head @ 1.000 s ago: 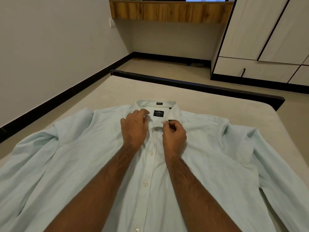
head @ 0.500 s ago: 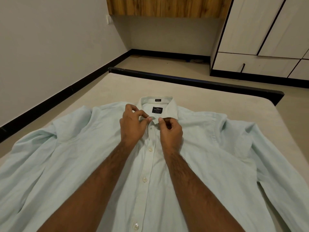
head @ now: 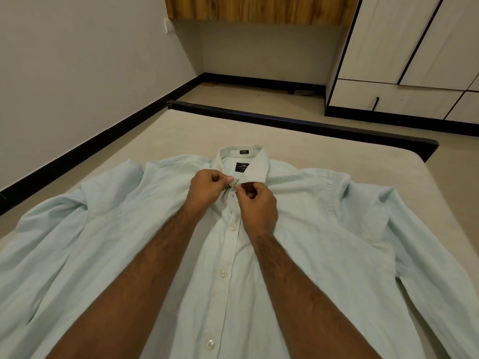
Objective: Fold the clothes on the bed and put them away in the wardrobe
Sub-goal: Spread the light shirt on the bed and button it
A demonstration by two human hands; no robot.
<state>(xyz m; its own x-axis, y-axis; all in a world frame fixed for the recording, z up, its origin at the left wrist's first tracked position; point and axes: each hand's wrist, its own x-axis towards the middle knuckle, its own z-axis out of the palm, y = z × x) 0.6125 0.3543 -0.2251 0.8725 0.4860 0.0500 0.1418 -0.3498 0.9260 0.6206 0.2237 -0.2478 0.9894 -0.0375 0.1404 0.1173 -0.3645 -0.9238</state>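
A pale mint long-sleeved shirt [head: 324, 229] lies face up and spread out on the bed [head: 324, 151], sleeves out to both sides, its placket buttoned below the neck. A dark label shows inside the collar [head: 245, 158]. My left hand [head: 207, 187] pinches the left side of the collar opening between thumb and fingers. My right hand [head: 255, 203] pinches the right side just under the collar point. The two hands nearly touch at the top button. The wardrobe [head: 414, 55] stands at the back right with its doors closed.
The bed's dark frame [head: 311, 124] runs across beyond the shirt. A wall with a black skirting [head: 90, 143] borders the bed on the left. A wooden shelf [head: 259, 7] hangs on the far wall. Bare floor [head: 259, 95] lies between bed and wardrobe.
Both hands have drawn closer together at the collar opening, and their fingers now pinch the two collar edges at the top button. The view has tilted slightly downward.
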